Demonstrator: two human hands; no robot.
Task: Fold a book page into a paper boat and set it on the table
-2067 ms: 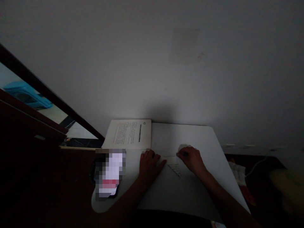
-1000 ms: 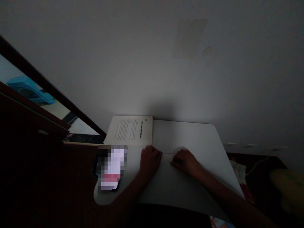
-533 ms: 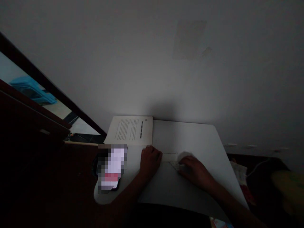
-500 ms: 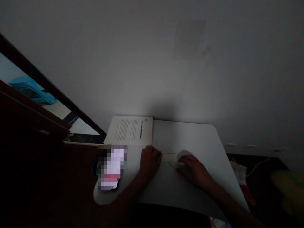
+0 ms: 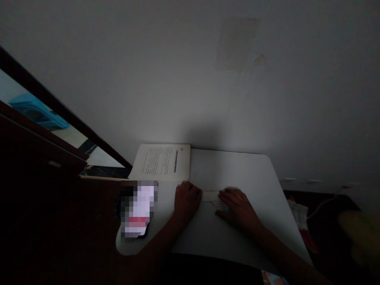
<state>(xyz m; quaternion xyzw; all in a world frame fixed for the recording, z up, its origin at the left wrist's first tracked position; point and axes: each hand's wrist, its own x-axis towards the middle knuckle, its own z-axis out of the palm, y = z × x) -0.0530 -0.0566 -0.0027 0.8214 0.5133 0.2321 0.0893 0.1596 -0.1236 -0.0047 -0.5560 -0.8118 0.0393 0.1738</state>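
At far left, through a slanting gap, a blue plastic-looking item (image 5: 38,113), too dim to identify further. Running down from there toward the table, a long dark bar (image 5: 59,101), with dark brown wood (image 5: 32,154) below. Next, near the left edge of a white table (image 5: 202,237), a smartphone (image 5: 142,206), screen lit and blurred into coloured blocks, dark rim showing at the lower end. Behind it, at the table's back left corner, a printed page (image 5: 162,160), lines of text turned sideways, far edge close to the grey wall (image 5: 133,79).

Then the left hand (image 5: 187,200), palm down by the page's near right corner, fingers together and bent at the left end of some folded paper (image 5: 210,196). Too dark there to tell pinching from pressing. Between both hands, flat on the table, the paper: a narrow pale strip, plus a printed, slanted part nearer the body. Over its right end, the right hand (image 5: 237,206), palm down, four fingers together and stretched leftward, thumb apart.

Above, on the wall, a faded rectangular patch (image 5: 237,44). Past the table's right edge, a pale crumpled item (image 5: 299,213), a thin white cable (image 5: 322,206) and a blurred yellowish shape (image 5: 360,233).
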